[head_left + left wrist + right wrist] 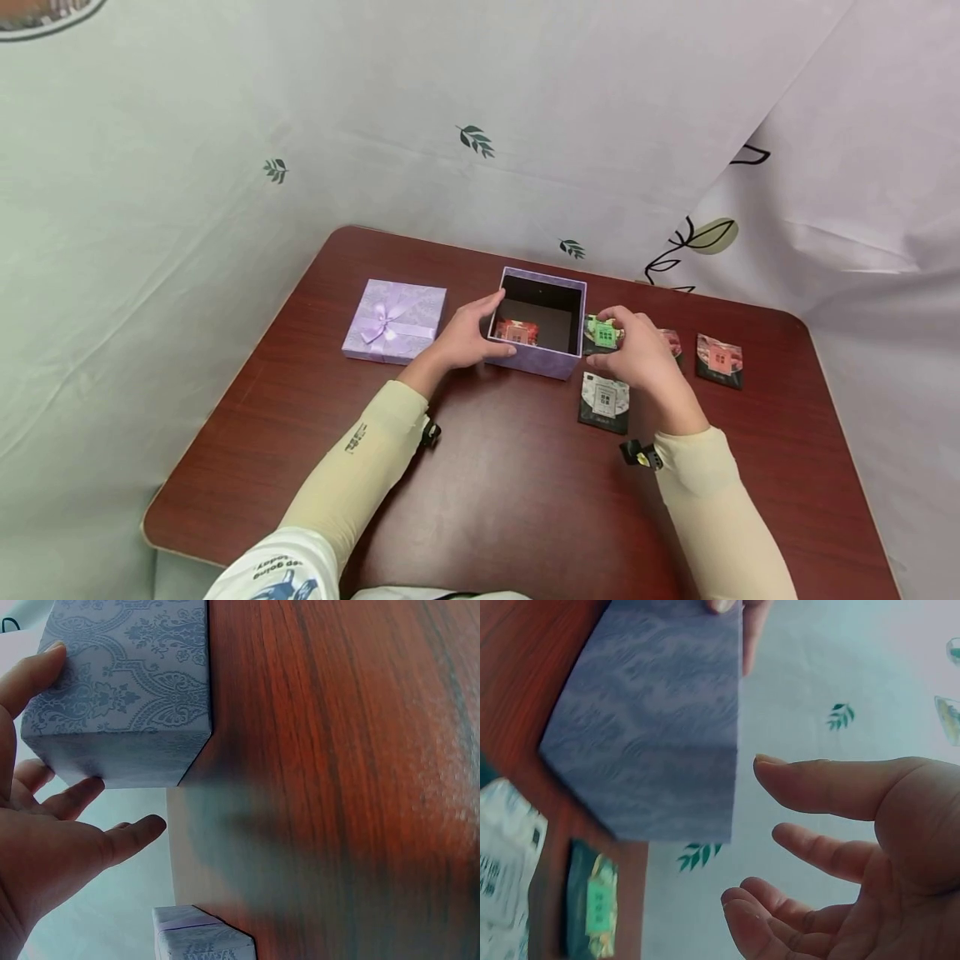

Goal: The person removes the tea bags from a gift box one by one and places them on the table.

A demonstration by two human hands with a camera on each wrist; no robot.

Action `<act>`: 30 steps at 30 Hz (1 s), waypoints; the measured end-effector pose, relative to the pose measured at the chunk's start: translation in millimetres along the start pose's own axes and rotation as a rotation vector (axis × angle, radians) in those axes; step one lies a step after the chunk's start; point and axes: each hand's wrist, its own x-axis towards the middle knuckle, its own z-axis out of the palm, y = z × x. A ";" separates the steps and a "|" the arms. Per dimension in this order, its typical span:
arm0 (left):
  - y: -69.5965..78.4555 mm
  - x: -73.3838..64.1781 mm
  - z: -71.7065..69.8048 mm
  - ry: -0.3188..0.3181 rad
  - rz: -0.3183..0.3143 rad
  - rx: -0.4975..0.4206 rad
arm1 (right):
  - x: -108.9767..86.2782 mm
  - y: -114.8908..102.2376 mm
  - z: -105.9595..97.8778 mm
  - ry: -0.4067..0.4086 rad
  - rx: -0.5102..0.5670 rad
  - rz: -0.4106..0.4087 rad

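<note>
An open purple patterned gift box [534, 360] stands near the back of the table, dark inside, with a red packet [517, 332] lying at its near left. My left hand [474, 333] holds the box at its left side, the thumb on the front face and the fingers along the side. To the right of the box, my right hand [636, 346] hovers with fingers spread and nothing in its grasp. It is closest to a green-labelled packet [604, 333], which it partly overlaps in the head view. A white-and-black packet [604, 403] lies in front of that one.
The box's lavender lid [397, 321], tied with a ribbon bow, lies on the table left of the box. Two reddish packets are at the right, one partly behind my right hand and one further out [719, 361]. A pale curtain [420, 167] hangs behind the table.
</note>
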 end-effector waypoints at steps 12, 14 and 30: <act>0.2 -0.3 -0.5 -0.004 -0.009 0.006 | 6.6 -29.3 3.9 -0.004 0.073 -0.080; 0.0 -0.2 -0.4 -0.007 -0.010 0.008 | 8.2 -32.2 5.1 -0.010 0.088 -0.083; 0.7 -0.5 -0.9 -0.021 -0.034 0.007 | 27.8 -42.9 21.6 -0.058 0.169 -0.106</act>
